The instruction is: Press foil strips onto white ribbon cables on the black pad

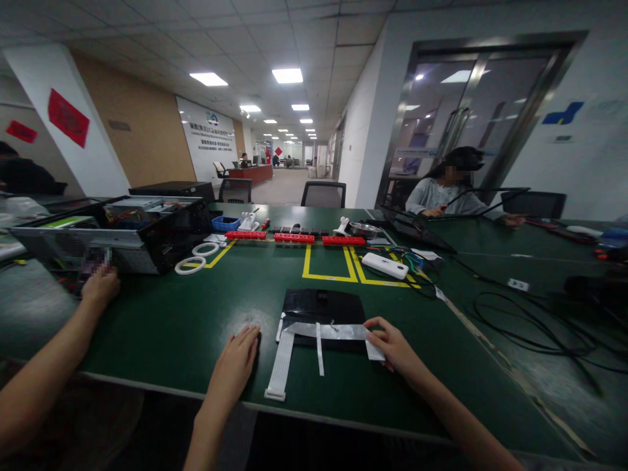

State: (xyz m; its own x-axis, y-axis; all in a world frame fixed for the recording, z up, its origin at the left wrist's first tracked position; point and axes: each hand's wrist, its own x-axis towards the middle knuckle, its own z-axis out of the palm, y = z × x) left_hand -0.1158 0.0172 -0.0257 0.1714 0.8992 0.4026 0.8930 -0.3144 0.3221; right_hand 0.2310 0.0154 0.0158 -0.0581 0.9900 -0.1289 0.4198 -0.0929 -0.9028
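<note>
Green matting covers the bench (186,327), whose near edge runs just below both of the person's hands. Open surface lies left of the left hand (239,356) as far as the open computer case (112,239) at the far left. Bare matting also lies right of the right hand (392,347) up to the bench's right edge, where loose black cables (530,320) trail beyond.

The left hand lies flat, palm down, fingers (248,337) extended and together, gripping nothing. It rests just beside the left edge of the black panel (321,307) and the white ribbon cable (280,366) that runs down toward the near edge.

The right hand's fingers (375,327) are lightly curled and touch the right end of the silver strip (326,331) lying across the near part of the black panel. Whether they pinch the strip or only press on it cannot be determined.

The black panel lies flat near the middle of the near edge, below the yellow tape outlines (328,265).

A third hand (101,286), belonging to another person, touches the computer case at the far left. White tape rings (190,265) lie beside that case. A seated person (444,193) works at the far right corner.
</note>
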